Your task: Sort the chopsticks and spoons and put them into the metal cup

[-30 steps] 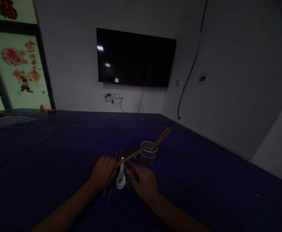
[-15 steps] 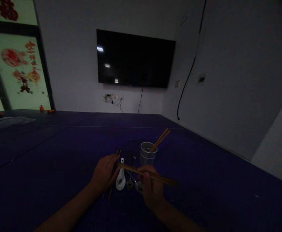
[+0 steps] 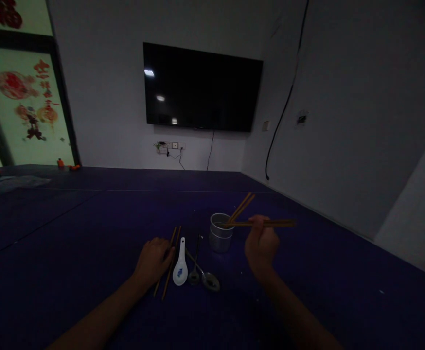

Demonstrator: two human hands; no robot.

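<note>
Right hand [image 3: 262, 245], fingers closed round chopsticks [image 3: 281, 223], has swung from the spoons [image 3: 180, 275] to the cup's [image 3: 220, 241] three o'clock, tips at its mouth. Left hand [image 3: 152, 260], released from those sticks, rests half-curled at the lying pair [image 3: 169, 272]; any grip, I cannot tell.

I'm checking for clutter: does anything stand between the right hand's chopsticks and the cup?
Nothing visible: the held chopsticks overlap the cup at its mouth in view, where two other chopsticks lean close beside them.
</note>
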